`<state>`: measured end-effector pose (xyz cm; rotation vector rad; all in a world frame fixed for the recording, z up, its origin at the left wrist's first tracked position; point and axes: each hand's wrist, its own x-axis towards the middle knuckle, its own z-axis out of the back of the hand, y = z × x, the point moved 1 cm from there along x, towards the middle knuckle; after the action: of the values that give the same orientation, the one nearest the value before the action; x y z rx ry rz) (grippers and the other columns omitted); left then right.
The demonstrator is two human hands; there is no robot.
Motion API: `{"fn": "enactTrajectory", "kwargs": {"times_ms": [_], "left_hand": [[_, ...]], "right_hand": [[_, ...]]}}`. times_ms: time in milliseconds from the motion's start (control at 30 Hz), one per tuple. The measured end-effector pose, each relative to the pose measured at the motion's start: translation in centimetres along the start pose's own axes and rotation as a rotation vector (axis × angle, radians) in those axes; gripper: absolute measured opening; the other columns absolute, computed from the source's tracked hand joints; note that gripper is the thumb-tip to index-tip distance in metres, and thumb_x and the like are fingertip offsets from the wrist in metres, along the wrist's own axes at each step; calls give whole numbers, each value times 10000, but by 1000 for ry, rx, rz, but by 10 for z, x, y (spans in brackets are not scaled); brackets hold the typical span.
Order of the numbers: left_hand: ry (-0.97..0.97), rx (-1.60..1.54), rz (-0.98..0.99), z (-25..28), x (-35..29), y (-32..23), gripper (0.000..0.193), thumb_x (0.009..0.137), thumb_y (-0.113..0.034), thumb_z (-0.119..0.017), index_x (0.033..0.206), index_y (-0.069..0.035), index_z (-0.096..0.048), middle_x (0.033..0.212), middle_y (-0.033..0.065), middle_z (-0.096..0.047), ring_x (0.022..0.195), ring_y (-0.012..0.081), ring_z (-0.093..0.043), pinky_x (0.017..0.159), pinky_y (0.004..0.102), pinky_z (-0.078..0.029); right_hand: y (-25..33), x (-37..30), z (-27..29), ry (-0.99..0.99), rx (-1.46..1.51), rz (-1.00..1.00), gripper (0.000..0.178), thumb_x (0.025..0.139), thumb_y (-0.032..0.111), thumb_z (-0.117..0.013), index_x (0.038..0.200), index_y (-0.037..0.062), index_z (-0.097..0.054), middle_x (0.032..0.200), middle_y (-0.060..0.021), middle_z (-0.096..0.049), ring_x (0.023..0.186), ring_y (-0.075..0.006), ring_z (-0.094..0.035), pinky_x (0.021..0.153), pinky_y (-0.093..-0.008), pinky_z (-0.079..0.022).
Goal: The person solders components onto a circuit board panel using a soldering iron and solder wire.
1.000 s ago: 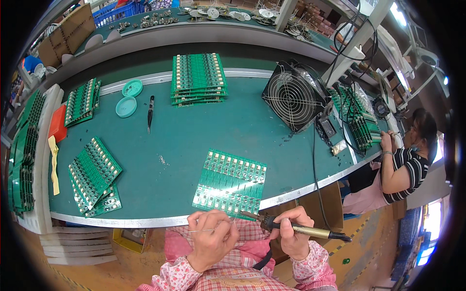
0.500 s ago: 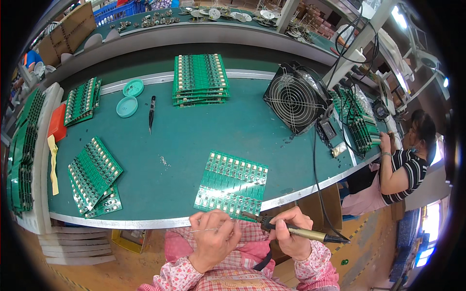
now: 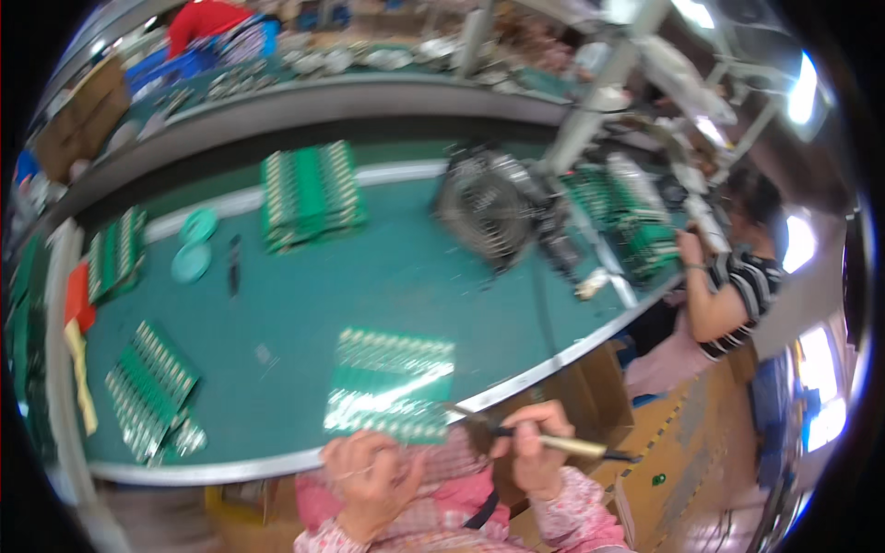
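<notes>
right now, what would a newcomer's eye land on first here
Probably the glare-streaked green circuit board at the near edge of the green table. Beside its near right corner, the right hand grips a pen-like tool. A black fan stands toward the far right.

circuit board (image 3: 391, 380) on table (image 3: 267, 309) (fan (image 3: 486, 208) behind, rightward)
</notes>
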<state>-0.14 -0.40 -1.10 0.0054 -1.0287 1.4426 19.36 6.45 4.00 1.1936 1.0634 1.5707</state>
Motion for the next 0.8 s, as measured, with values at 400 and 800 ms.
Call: {"fn": "enactTrajectory", "kwargs": {"times_ms": [400,800], "left_hand": [[-91,107,-97,30,5,-6,100,877,-45,-632,800,16,-619,891,178,-651,831,356,-616,747,452,-475],[23,71,-200,48,1,-3,88,847,-30,-658,923,12,-652,939,215,-649,850,398,-622,763,476,-493]], "right_hand": [[-59,8,-63,-12,-570,630,391,808,109,-719,1194,144,-670,1069,-134,-645,971,-303,-637,880,-414,-527],[-20,-2,-80,201,-373,621,313,829,135,-704,1142,137,-680,1001,-124,-606,894,-307,-607,776,-398,-490]]}}
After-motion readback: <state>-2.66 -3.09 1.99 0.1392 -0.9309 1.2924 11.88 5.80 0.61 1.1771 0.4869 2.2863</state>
